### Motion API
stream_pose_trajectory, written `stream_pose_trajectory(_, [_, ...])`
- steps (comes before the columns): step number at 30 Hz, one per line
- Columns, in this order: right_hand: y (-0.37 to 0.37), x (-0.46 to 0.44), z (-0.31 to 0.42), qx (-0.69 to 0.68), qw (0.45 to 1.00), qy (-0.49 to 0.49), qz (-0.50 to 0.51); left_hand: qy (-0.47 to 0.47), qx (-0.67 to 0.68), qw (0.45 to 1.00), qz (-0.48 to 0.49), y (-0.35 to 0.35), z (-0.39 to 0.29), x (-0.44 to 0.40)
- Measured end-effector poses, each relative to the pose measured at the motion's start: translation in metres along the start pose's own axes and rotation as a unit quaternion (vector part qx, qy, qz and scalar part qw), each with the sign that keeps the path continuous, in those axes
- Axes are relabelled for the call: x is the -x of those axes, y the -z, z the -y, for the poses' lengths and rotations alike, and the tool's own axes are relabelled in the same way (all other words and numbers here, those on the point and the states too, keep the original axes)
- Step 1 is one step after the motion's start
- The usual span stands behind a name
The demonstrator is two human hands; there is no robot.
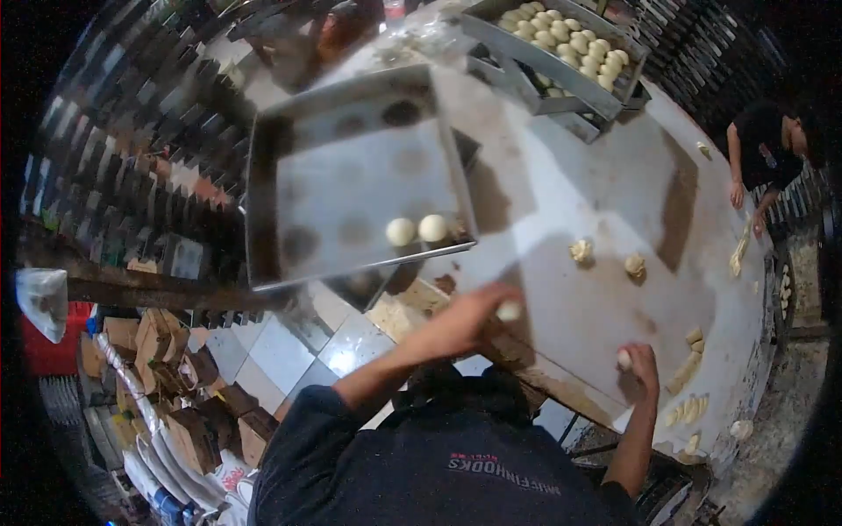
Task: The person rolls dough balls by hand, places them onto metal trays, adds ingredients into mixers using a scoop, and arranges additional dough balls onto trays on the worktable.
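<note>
My left hand (478, 317) is over the near edge of the pale work table (570, 193), its fingers closed round a dough ball (509, 310). Farther right, my right hand (640, 364) has its fingers closed on another dough ball (624, 358) low over the table. Up and left of my left hand, a large metal tray (360, 188) holds two smooth dough balls (417, 231) in its near right corner. Two rough dough lumps (581, 252) rest on the table between the tray and my right hand. Cut dough pieces (687, 410) lie right of my right hand.
Stacked trays (614, 103) with many dough balls stand at the table's far side. At the right, another person (767, 145) handles a dough strip (740, 252). Cardboard boxes (195, 434) lie at the lower left, beside the tiled floor (281, 352).
</note>
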State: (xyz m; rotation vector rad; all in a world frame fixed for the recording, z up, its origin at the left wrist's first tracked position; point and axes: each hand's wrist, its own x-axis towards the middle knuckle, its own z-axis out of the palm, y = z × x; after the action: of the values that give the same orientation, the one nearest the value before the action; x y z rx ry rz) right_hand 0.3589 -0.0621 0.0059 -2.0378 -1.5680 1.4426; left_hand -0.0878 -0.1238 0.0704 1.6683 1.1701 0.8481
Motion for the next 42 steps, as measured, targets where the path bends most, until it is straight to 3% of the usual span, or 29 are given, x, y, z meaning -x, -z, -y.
stream_pose_trajectory(2, [-0.07,0.005,0.092,-0.043,0.992,0.087,0.074,-0.017,-0.131,0.977,-0.166,0.071,0.009,0.037])
stream_pose_trajectory(3, [-0.101,0.02,0.153,0.059,0.971,0.215,0.087,-0.006,-0.219,0.946,-0.24,0.104,0.005,0.05])
stream_pose_trajectory(4, [-0.126,0.024,0.198,0.087,0.93,0.331,0.133,0.081,-0.186,0.945,-0.258,0.131,0.021,0.064])
stream_pose_trajectory(6, [-0.186,0.043,0.282,0.055,0.867,0.475,0.135,0.174,-0.276,0.913,-0.245,0.172,0.059,0.088])
stream_pose_trajectory(8, [-0.247,0.044,0.339,-0.005,0.778,0.621,0.098,0.202,-0.306,0.915,-0.166,0.194,0.112,0.107])
stream_pose_trajectory(10, [-0.307,0.023,0.363,-0.016,0.745,0.646,0.164,0.191,-0.293,0.921,-0.17,0.195,0.111,0.109])
stream_pose_trajectory(11, [-0.325,0.013,0.364,-0.019,0.746,0.645,0.165,0.174,-0.279,0.93,-0.162,0.195,0.108,0.108])
stream_pose_trajectory(13, [-0.343,-0.004,0.358,0.298,0.701,0.632,0.144,0.228,-0.262,0.925,-0.151,0.196,0.087,0.104])
stream_pose_trajectory(14, [-0.335,-0.005,0.353,0.293,0.712,0.623,0.135,0.277,-0.245,0.919,-0.139,0.194,0.075,0.099])
stream_pose_trajectory(16, [-0.29,0.005,0.326,0.08,0.766,0.636,0.038,0.321,-0.262,0.898,-0.148,0.191,0.059,0.098])
stream_pose_trajectory(17, [-0.257,0.009,0.307,0.04,0.78,0.624,-0.014,0.315,-0.258,0.894,-0.185,0.182,0.028,0.087])
stream_pose_trajectory(18, [-0.229,0.002,0.279,0.0,0.782,0.618,-0.082,0.247,-0.353,0.876,-0.217,0.175,0.022,0.08])
stream_pose_trajectory(19, [-0.174,-0.014,0.197,-0.004,0.839,0.513,-0.182,0.166,-0.373,0.851,-0.331,0.14,0.01,0.039])
stream_pose_trajectory(21, [-0.127,-0.024,0.102,0.068,0.873,0.388,-0.289,0.002,-0.256,0.911,-0.323,0.072,-0.016,-0.024])
stream_pose_trajectory(22, [-0.105,-0.023,0.063,0.062,0.87,0.354,-0.337,-0.091,-0.145,0.939,-0.299,0.031,-0.012,-0.059])
stream_pose_trajectory(24, [-0.064,-0.013,-0.016,-0.025,0.896,0.235,-0.375,-0.141,-0.125,0.978,-0.086,-0.06,-0.021,-0.134])
stream_pose_trajectory(26, [-0.045,-0.01,-0.114,-0.061,0.89,0.16,-0.423,-0.166,-0.225,0.956,0.091,-0.168,-0.03,-0.188])
stream_pose_trajectory(28, [-0.052,-0.02,-0.204,-0.339,0.843,0.058,-0.414,-0.171,-0.113,0.957,0.206,-0.25,-0.028,-0.222])
stream_pose_trajectory(29, [-0.033,-0.003,-0.206,-0.065,0.849,0.125,-0.509,-0.208,-0.127,0.943,0.227,-0.294,-0.032,-0.248])
stream_pose_trajectory(30, [-0.03,0.001,-0.21,-0.085,0.843,0.112,-0.519,-0.24,-0.142,0.928,0.249,-0.333,-0.036,-0.275])
stream_pose_trajectory(32, [-0.02,0.004,-0.218,-0.039,0.803,0.178,-0.567,-0.263,-0.132,0.923,0.249,-0.412,-0.032,-0.333])
stream_pose_trajectory(33, [-0.008,0.019,-0.192,0.017,0.801,0.114,-0.587,-0.283,-0.134,0.912,0.264,-0.445,-0.037,-0.36])
stream_pose_trajectory(35, [0.01,0.031,-0.171,0.004,0.811,0.142,-0.567,-0.3,-0.144,0.897,0.29,-0.492,-0.043,-0.397])
stream_pose_trajectory(37, [0.017,0.029,-0.174,-0.014,0.816,0.172,-0.552,-0.392,-0.245,0.824,0.328,-0.53,-0.038,-0.413])
stream_pose_trajectory(38, [0.016,0.028,-0.177,-0.013,0.821,0.163,-0.547,-0.394,-0.252,0.816,0.339,-0.534,-0.045,-0.415])
stream_pose_trajectory(40, [0.013,0.03,-0.174,-0.02,0.826,0.152,-0.542,-0.217,-0.099,0.843,0.482,-0.527,-0.059,-0.416])
stream_pose_trajectory(41, [0.016,0.032,-0.17,-0.032,0.817,0.15,-0.555,-0.213,-0.105,0.841,0.486,-0.518,-0.055,-0.414])
stream_pose_trajectory(42, [0.017,0.033,-0.168,-0.043,0.809,0.152,-0.566,-0.127,-0.133,0.849,0.496,-0.503,-0.05,-0.408])
